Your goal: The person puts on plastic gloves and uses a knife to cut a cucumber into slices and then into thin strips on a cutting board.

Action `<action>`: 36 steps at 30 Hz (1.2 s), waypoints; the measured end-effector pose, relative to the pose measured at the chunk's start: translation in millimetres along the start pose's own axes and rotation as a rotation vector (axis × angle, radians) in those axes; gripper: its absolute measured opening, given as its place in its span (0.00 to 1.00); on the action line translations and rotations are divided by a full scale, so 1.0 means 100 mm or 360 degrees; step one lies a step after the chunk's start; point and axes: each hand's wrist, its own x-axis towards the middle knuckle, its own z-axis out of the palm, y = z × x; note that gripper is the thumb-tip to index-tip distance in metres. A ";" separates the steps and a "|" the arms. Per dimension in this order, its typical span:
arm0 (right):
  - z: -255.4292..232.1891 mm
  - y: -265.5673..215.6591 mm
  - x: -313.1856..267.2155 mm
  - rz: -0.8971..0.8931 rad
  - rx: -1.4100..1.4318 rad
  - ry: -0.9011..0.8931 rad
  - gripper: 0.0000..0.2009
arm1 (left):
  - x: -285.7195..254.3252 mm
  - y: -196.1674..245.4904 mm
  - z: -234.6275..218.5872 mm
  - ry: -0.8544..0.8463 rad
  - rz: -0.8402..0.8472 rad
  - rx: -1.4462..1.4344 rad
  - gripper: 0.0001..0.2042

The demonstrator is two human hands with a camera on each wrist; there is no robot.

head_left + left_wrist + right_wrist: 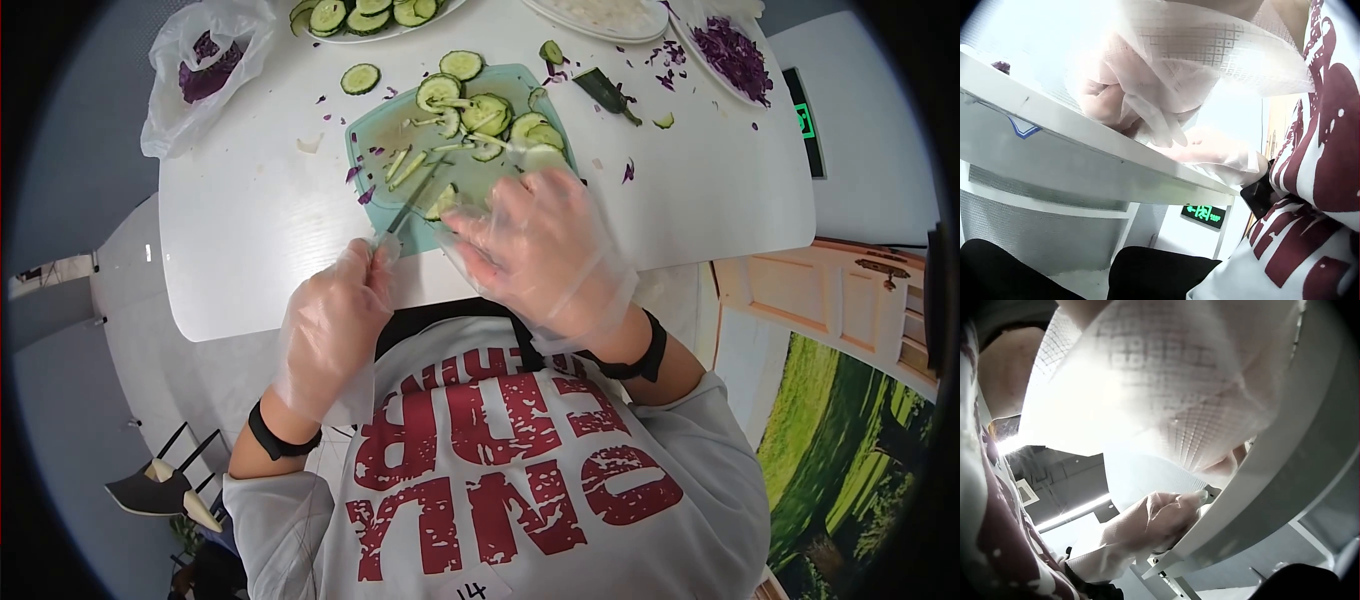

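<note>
In the head view my left hand [335, 310], in a clear plastic glove, grips a knife [408, 203] near the board's front edge. Its blade points away over the green cutting board [385, 120]. My gloved right hand [545, 250] is over the board's right front part, thumb and forefinger apart, the forefinger's tip close to a cucumber piece [441, 203]. Cucumber slices [487, 113] lie heaped at the back of the board, with thin cucumber strips [408, 170] in front. Both wrist views show the gloves from below, hiding most of the board.
Behind the board stands a plate of cucumber slices [365, 20]. A plastic bag [215, 70] with purple cabbage is back left. A plate of shredded purple cabbage [733, 60], a white plate [600, 18] and a cucumber end [605, 95] are right. Cabbage shreds dot the table [240, 260].
</note>
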 end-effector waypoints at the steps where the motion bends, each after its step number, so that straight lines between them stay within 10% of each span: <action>1: 0.00 0.00 0.00 0.0002 0.0001 0.0003 0.10 | -0.02 0.00 -0.01 -0.0073 -0.0034 -0.0046 0.08; 36: 0.01 -0.04 -0.07 -0.0015 -0.0085 -0.0042 0.11 | -0.09 0.10 -0.03 -0.0151 0.0017 0.0053 0.11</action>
